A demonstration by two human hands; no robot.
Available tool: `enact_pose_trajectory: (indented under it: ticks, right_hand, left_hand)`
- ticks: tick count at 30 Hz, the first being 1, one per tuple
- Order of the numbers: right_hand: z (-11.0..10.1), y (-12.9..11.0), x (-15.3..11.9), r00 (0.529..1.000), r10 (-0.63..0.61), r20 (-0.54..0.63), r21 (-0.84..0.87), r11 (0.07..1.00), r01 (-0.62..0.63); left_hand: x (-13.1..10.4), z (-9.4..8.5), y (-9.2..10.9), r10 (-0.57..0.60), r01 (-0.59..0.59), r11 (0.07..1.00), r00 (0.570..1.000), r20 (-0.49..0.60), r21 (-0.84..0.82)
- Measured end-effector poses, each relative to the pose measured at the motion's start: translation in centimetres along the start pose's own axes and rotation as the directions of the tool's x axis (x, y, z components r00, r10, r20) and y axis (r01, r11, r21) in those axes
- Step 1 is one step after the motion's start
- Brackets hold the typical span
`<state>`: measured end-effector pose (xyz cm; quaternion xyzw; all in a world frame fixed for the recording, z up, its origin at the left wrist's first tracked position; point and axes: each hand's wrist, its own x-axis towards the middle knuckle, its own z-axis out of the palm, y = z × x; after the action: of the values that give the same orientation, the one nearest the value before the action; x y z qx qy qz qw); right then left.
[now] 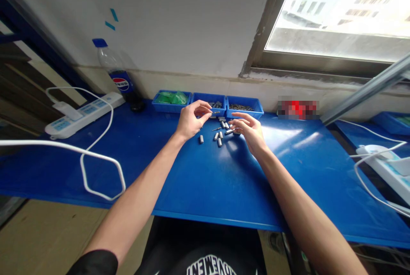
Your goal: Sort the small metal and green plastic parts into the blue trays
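Observation:
My left hand [193, 120] pinches a small thin metal pin [216, 112] between thumb and fingertips, in front of the middle blue bin [209, 98]. To its right, my right hand [250, 131] hovers low over the table with fingers apart and curved; nothing shows clearly in it. Several small grey metal blocks [220, 141] lie scattered on the blue table between and below the hands, one of them [201, 139] apart at the left. A thin pin [217, 129] lies among them. Some blocks near my right fingertips are partly hidden.
A left bin [171, 101] holds green packets; the right bin [245, 106] holds many small metal pins. A cola bottle [123, 83] and white power strip [85, 115] stand at left, with a looping white cable [83, 172]. Another power strip [387, 172] lies right.

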<state>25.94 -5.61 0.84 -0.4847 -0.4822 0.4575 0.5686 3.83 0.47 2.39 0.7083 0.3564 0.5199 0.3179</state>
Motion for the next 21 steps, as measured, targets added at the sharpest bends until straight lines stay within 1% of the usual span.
enact_pose_trajectory:
  ticks: [5,9,12,14,17,19,21]
  right_hand:
    - [0.5,-0.4,-0.3,0.995,0.019,0.103,0.015,1.000,-0.021]
    - [0.7,-0.4,-0.5,0.986,0.016,0.168,0.023,1.000,-0.020]
    - [0.6,-0.1,-0.4,0.983,0.005,0.185,0.031,0.999,-0.011]
    - [0.5,0.1,-0.3,0.983,0.010,0.185,0.045,0.999,-0.018]
    - [0.2,0.2,-0.2,0.986,0.034,0.163,0.038,0.998,-0.040]
    - [0.1,0.1,-0.1,0.992,0.035,0.123,0.034,0.999,-0.039]
    - [0.0,-0.1,-0.1,0.998,-0.010,0.061,0.062,0.998,0.007]
  left_hand:
    - [-0.6,0.8,0.7,0.005,0.001,0.999,0.993,0.120,-0.047]
    - [-1.0,1.2,1.1,0.029,-0.022,0.999,0.985,0.172,-0.044]
    - [-1.2,1.4,1.2,0.047,-0.044,0.999,0.978,0.201,-0.015]
    - [-1.2,1.4,1.1,0.053,-0.064,0.997,0.974,0.219,0.043]
    - [-1.3,1.4,0.7,0.030,-0.078,0.978,0.971,0.236,0.194]
    - [-1.3,1.4,0.3,0.006,-0.082,0.952,0.967,0.253,0.294]
    - [-1.4,1.5,-0.1,-0.008,-0.104,0.918,0.959,0.282,0.382]
